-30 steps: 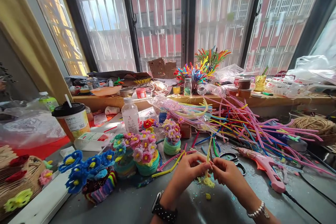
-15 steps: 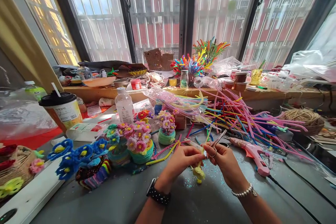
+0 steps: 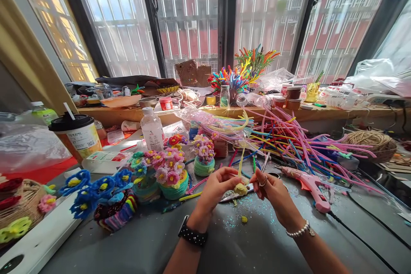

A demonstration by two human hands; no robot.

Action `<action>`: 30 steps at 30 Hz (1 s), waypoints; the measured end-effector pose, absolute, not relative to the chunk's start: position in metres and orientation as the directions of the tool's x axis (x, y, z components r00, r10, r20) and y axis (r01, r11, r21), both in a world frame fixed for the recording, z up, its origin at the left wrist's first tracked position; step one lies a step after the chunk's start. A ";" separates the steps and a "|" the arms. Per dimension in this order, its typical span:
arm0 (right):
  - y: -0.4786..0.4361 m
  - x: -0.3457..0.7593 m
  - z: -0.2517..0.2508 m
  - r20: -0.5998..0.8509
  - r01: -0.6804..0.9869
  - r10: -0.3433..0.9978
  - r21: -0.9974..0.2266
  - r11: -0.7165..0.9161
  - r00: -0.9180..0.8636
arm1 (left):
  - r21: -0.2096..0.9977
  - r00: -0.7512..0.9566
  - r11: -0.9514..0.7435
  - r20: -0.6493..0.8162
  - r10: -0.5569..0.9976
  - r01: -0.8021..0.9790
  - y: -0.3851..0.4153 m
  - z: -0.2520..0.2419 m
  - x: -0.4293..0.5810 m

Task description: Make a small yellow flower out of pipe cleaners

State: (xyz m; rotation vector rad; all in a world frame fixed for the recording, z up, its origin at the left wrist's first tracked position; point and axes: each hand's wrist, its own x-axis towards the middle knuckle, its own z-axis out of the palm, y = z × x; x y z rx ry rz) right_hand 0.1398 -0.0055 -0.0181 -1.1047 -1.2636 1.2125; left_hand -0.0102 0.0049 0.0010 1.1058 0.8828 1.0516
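My left hand (image 3: 219,188) is closed in a pinch on a pale yellow pipe cleaner (image 3: 241,162). Its strand sticks up, and a fuzzy yellow tuft (image 3: 240,189) hangs below the fingertips. Just to the right, my right hand (image 3: 272,190) is closed around small scissors (image 3: 266,161), whose thin blades point up and away; their handles are mostly hidden by the fingers. A small yellow fuzzy ball (image 3: 244,219) lies on the grey table (image 3: 231,248) below the hands, among glittery crumbs.
A pink glue gun (image 3: 310,184) with a black cord lies to the right. Behind is a heap of loose pipe cleaners (image 3: 302,141). Pipe-cleaner flower pots (image 3: 173,184) and blue flowers (image 3: 101,188) stand left, near a lidded cup (image 3: 78,137) and a water bottle (image 3: 152,130).
The yellow piece has come up in my left hand from hanging low, its strand now upright. The scissor blades in my right hand have swung steeper. The small yellow ball now shows apart on the table.
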 end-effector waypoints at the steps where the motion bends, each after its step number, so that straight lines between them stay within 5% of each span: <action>1: -0.006 0.138 -0.020 0.065 0.006 0.990 -0.998 0.067 -0.127 | 0.964 0.236 0.096 -0.036 0.971 -0.247 0.005 0.001 -0.011; 12: -0.014 0.130 -0.018 0.140 0.338 0.820 -0.863 0.376 -0.555 | 0.939 0.281 0.063 0.036 0.959 -0.337 0.006 -0.002 -0.015; 30: -0.015 0.116 -0.028 0.216 0.343 0.917 -0.878 0.333 -0.335 | 0.909 0.341 0.084 0.067 0.938 -0.408 0.006 -0.003 -0.014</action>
